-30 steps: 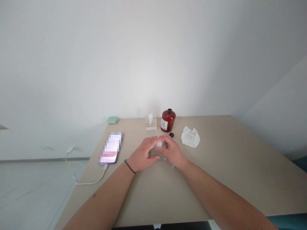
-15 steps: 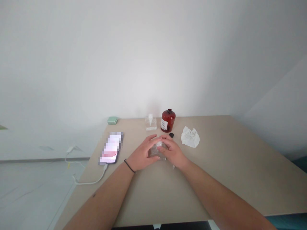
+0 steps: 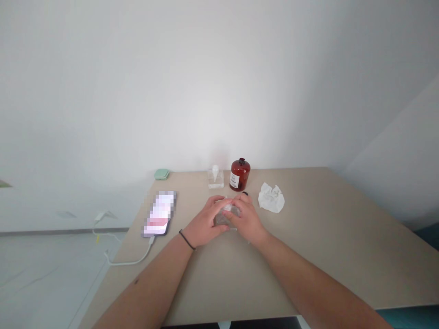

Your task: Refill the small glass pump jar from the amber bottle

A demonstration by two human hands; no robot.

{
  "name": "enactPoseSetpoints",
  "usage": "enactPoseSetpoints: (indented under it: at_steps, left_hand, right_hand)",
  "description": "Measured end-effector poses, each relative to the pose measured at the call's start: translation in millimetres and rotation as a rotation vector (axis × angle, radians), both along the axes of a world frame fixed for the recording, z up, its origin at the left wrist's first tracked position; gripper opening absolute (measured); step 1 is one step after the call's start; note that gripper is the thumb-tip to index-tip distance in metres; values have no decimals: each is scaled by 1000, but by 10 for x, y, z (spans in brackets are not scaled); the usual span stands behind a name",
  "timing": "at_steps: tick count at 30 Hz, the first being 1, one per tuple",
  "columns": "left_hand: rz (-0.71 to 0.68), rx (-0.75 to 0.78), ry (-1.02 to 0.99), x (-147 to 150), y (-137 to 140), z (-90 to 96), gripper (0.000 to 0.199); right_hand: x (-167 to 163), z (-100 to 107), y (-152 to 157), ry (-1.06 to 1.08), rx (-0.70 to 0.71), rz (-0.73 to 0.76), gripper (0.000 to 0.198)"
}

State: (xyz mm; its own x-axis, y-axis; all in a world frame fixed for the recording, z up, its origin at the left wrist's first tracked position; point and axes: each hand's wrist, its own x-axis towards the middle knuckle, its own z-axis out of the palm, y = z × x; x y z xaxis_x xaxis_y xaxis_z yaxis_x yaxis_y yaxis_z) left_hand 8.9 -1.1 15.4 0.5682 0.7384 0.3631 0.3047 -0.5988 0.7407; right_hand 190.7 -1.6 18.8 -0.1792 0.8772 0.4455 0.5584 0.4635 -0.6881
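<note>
On the table in front of me stands a clear glass bottle with a rounded, pale top. My left hand curves round its left side, the thumb along the near edge. Fingers of my right hand close over the rounded top from the right, and both hands' fingertips nearly meet there. Much of the bottle is hidden under the hands. Just beyond my right fingers lies a small black cap, partly covered. A brown-red bottle with a white label and an uncapped neck stands behind it.
A second clear square bottle with a rounded stopper stands near the wall. Crumpled white tissue lies to the right. On the left are a phone with a white charging cable and a small green case.
My right hand has shifted slightly over the bottle's top, and its fingers now partly cover the black cap. The left hand stays round the bottle. The view has tilted a little.
</note>
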Motion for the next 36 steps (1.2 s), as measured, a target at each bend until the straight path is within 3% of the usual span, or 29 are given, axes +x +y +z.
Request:
enactPoseSetpoints:
  at_steps: [9,16,26,36]
  left_hand:
    - [-59,40,-99,-14,28,-37,71]
    - [-3,11,-31,-11,15,-31,72]
    - [119,39,-43,115,-56,-30,69]
    - [84,28,-43,79,-27,-48,73]
  right_hand:
    - [129,-99,68,109,22,253,30]
    - [86,-8,45,-51,62,155,20]
    - [-31,43,-48,-217,95,-111,15]
    - [21,17,-18,-165,113,-24,16]
